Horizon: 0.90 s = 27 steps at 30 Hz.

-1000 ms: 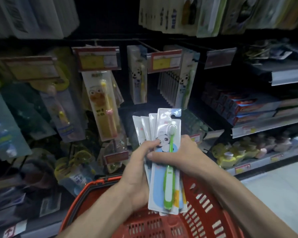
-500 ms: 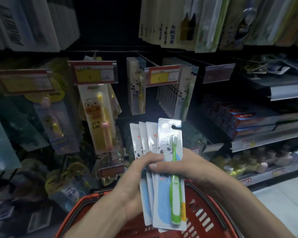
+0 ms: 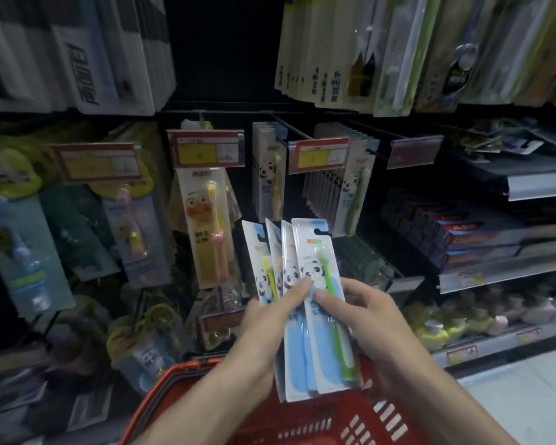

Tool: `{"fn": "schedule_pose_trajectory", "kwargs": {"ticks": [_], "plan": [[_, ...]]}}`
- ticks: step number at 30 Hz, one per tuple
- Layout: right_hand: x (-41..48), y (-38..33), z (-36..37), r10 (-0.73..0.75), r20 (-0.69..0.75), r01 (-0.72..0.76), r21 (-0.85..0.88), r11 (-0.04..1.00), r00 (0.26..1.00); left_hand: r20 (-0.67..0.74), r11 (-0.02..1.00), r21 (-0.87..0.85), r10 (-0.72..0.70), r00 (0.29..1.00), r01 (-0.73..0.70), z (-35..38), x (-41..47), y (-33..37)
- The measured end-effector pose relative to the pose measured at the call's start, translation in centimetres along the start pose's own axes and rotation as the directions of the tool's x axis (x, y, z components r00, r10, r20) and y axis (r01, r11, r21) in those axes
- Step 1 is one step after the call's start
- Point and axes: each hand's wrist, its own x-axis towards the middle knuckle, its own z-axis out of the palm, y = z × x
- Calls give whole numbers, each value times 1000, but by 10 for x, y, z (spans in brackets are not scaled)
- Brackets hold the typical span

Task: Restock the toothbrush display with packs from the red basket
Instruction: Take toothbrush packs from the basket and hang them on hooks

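Shop pegs [image 3: 288,129] hang just behind, and the left hand [image 3: 270,326] grips the toothbrush packs [image 3: 316,252] fanned out, likely so the pinching right hand [image 3: 376,319] can pull off the front one.

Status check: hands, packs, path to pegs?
Left hand, right hand both grip fanned white-and-blue panda toothbrush packs over red plastic basket. None hung yet. Path to hanging green panda packs open.

Four panda toothbrush packs [image 3: 315,252]; two hands, the left hand [image 3: 264,329] and the right hand [image 3: 376,319]; one red basket [image 3: 350,425] near; three yellow price tags [image 3: 206,149] far.
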Motion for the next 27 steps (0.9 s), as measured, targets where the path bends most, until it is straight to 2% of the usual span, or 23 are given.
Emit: {"fn": "schedule_pose_trajectory", "kwargs": {"ticks": [2, 6, 9, 15, 20, 24, 27], "plan": [[1, -3, -1, -3, -24, 3, -13, 1000, 1000, -6, 999, 21, 33, 999, -33, 1, 1, 6], [13, -3, -4, -15, -124, 1, -110, 994, 992, -7, 976, 178, 128, 992, -125, -8, 4, 13], [24, -8, -2, -83, -177, 51, -180, 982, 981, -12, 960, 229, 165, 986, -158, -17, 9, 20], [62, -27, 13, -238, -142, 188, -295, 937, 961, 9, 953, 241, 186, 982, -183, -28, 12, 27], [110, -43, 31, -236, -113, 188, -324, 927, 965, 3, 958, 251, 141, 990, -138, -33, 16, 26], [139, -54, 50, -251, -90, 218, -280, 935, 964, 11, 956, 275, 108, 994, -107, -34, 16, 26], [153, -64, 64, -262, -88, 227, -290, 930, 961, 5, 967, 236, 98, 995, -96, -37, 16, 29]]}}
